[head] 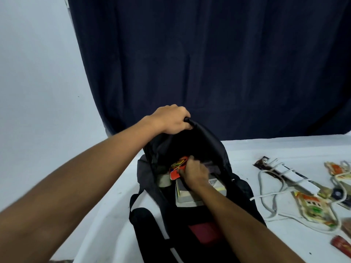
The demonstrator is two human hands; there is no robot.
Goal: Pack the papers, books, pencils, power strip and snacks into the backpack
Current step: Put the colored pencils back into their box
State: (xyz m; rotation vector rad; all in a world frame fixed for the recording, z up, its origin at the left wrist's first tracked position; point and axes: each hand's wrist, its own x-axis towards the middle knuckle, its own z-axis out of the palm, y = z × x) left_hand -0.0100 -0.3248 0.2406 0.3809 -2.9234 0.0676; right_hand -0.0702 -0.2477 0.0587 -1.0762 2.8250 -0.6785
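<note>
Inside the black backpack [191,215] the right hand [195,173] grips a red packet [175,170] — probably a snack — above the books [187,196]; the left hand [172,119] clutches its top flap.

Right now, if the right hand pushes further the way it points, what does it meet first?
Probably the red packet: the right hand reaches into the open backpack with its fingers already against that packet, above the books. Beyond the packet comes the dark inside of the backpack; depth there is unclear.
</note>
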